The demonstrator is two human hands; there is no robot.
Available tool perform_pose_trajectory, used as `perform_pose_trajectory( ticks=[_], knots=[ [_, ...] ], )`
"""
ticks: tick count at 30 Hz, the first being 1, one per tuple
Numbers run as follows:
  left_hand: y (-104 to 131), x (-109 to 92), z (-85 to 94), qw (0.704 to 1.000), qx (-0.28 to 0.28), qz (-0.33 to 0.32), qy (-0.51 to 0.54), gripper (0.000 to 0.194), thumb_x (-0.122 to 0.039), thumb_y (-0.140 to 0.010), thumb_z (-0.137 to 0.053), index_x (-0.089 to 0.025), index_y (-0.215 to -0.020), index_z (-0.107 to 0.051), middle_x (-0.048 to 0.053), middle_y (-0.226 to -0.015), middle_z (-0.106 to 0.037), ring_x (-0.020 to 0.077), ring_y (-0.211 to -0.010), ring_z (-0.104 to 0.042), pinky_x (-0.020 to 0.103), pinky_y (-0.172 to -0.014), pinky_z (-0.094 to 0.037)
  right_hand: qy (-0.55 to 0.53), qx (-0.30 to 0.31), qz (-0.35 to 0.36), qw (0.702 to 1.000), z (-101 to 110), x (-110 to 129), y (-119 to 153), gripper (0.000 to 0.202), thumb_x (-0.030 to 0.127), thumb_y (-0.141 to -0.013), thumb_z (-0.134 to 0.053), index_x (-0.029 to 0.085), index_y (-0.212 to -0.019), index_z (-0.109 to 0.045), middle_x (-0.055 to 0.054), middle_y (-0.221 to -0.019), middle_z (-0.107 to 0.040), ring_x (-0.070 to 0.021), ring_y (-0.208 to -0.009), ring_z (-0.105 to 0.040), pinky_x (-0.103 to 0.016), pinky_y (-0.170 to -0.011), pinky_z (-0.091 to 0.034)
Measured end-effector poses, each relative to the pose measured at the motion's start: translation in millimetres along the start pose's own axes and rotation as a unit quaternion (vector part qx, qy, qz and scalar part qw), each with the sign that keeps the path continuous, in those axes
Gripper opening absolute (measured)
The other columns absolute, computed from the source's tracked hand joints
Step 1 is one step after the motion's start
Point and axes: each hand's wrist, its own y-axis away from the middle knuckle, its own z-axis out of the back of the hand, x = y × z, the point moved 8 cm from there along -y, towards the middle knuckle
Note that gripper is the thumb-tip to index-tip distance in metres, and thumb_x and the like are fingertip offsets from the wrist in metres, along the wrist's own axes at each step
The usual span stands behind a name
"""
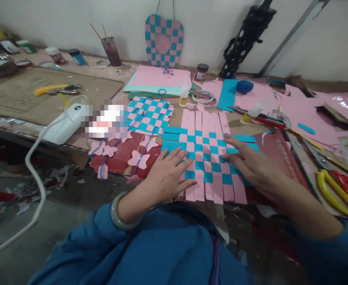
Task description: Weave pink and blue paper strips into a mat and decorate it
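A sheet of woven pink and blue paper strips (208, 152) lies at the table's front edge, its loose ends sticking out on all sides. My left hand (169, 170) rests flat with fingers spread on the left part of the weave, over the blue strip ends. My right hand (246, 160) is over the right side, fingers apart, with fingertips at the blue and pink squares. Neither hand holds anything. Left of the weave lies a finished-edge checkered piece (148, 114) with blue cord across it, and pink paper butterfly shapes (138, 159) lie on a red sheet.
Scissors with yellow handles (337, 194) lie at the right edge. Glue bottles (184, 96), a blue yarn ball (244, 86) and stacked paper (162, 79) sit behind. A white corded device (68, 123) and pliers (56, 89) are left. A checkered piece (164, 41) leans on the wall.
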Motion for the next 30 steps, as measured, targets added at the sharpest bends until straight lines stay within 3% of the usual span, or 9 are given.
perform_pose_trajectory(
  ticks=[3, 8, 11, 15, 20, 25, 30],
  knots=[
    [0.3, 0.1, 0.4, 1.0, -0.004, -0.003, 0.004, 0.049, -0.054, -0.087, -0.051, -0.021, -0.122, -0.059, 0.01, -0.138, -0.053, 0.0322, -0.133, -0.042, 0.056, -0.107, -0.034, 0.001, -0.025, 0.023, 0.999, 4.1, 2.2, 6.9, 0.044, 0.029, -0.093, -0.035, 0.026, -0.136, -0.035, -0.009, -0.146, -0.041, -0.0224, -0.096, -0.067, -0.041, -0.077, -0.058],
    [0.3, 0.4, 0.6, 1.0, -0.007, -0.003, 0.004, 0.049, -0.053, -0.087, -0.051, -0.019, -0.121, -0.06, 0.011, -0.137, -0.054, 0.0331, -0.133, -0.042, 0.057, -0.107, -0.034, 0.035, -0.053, 0.052, 0.997, 4.6, 4.7, 17.5, 0.037, 0.027, -0.094, -0.034, 0.022, -0.13, -0.042, -0.011, -0.139, -0.049, -0.0253, -0.114, -0.059, -0.039, -0.082, -0.058],
    [0.3, -0.1, 0.8, 1.0, -0.008, -0.004, 0.004, 0.049, -0.053, -0.086, -0.052, -0.02, -0.121, -0.06, 0.011, -0.137, -0.054, 0.033, -0.133, -0.042, 0.056, -0.107, -0.034, 0.032, -0.06, 0.054, 0.996, 4.3, 5.5, 18.9, 0.038, 0.026, -0.095, -0.033, 0.023, -0.132, -0.04, -0.011, -0.144, -0.042, -0.0245, -0.113, -0.059, -0.037, -0.077, -0.059],
    [0.6, 0.1, 0.6, 1.0, -0.009, -0.002, -0.003, 0.05, -0.054, -0.087, -0.05, -0.02, -0.122, -0.06, 0.011, -0.138, -0.053, 0.0329, -0.133, -0.042, 0.056, -0.107, -0.034, 0.057, -0.063, 0.065, 0.994, 3.5, 7.4, 17.6, 0.033, 0.025, -0.093, -0.037, 0.024, -0.125, -0.047, -0.01, -0.139, -0.049, -0.0253, -0.11, -0.061, -0.039, -0.078, -0.059],
    [0.7, -0.4, 1.4, 1.0, -0.008, -0.004, -0.002, 0.048, -0.054, -0.088, -0.049, -0.021, -0.12, -0.059, 0.01, -0.138, -0.053, 0.0321, -0.133, -0.042, 0.055, -0.107, -0.034, -0.015, -0.06, 0.068, 0.996, 0.2, 11.1, 6.4, 0.042, 0.018, -0.092, -0.036, 0.026, -0.132, -0.039, -0.01, -0.149, -0.035, -0.0183, -0.097, -0.067, -0.034, -0.077, -0.059],
    [0.7, -0.7, 2.3, 1.0, -0.007, 0.001, 0.0, 0.048, -0.054, -0.087, -0.05, -0.021, -0.122, -0.059, 0.01, -0.138, -0.053, 0.0321, -0.133, -0.042, 0.055, -0.107, -0.033, 0.036, -0.035, 0.119, 0.992, -10.2, 26.3, -16.8, 0.037, 0.017, -0.09, -0.035, 0.022, -0.125, -0.046, -0.011, -0.145, -0.042, -0.022, -0.11, -0.061, -0.042, -0.092, -0.054],
    [1.3, -0.8, 1.8, 1.0, -0.008, -0.004, 0.005, 0.047, -0.054, -0.088, -0.048, -0.022, -0.121, -0.059, 0.009, -0.138, -0.053, 0.0314, -0.134, -0.041, 0.055, -0.107, -0.033, 0.015, -0.016, 0.109, 0.994, -15.0, 27.0, -30.4, 0.041, 0.017, -0.09, -0.035, 0.022, -0.13, -0.042, -0.011, -0.149, -0.035, -0.0217, -0.11, -0.061, -0.038, -0.086, -0.057]
  ],
)
